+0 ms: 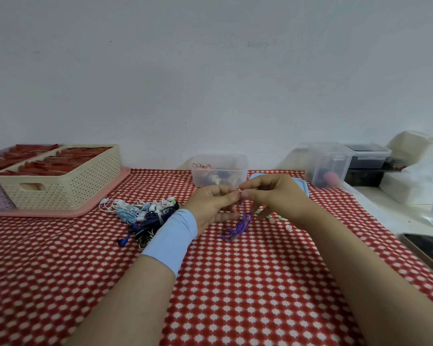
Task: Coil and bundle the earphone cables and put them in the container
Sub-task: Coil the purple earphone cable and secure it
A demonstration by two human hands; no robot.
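Cable [238,227], purple, earphone type: partly coiled, hung from both hands, lower loops resting on the red patterned tablecloth [235,283] at mid-table. Left hand [214,204], wristband [170,236] pale blue: thumb and forefinger pinched the upper strand. Right hand [273,196]: fingertips pinched the same strand, just beside the left. Container [230,163], clear plastic: stood behind the hands, blurred contents inside. Pile of earphones [145,213], white and blue: lay tangled left of the left wrist. Phone [428,250]: at right edge.

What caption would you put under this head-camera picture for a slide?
Left hand and right hand pinch a purple earphone cable over the red tablecloth, clear container behind.
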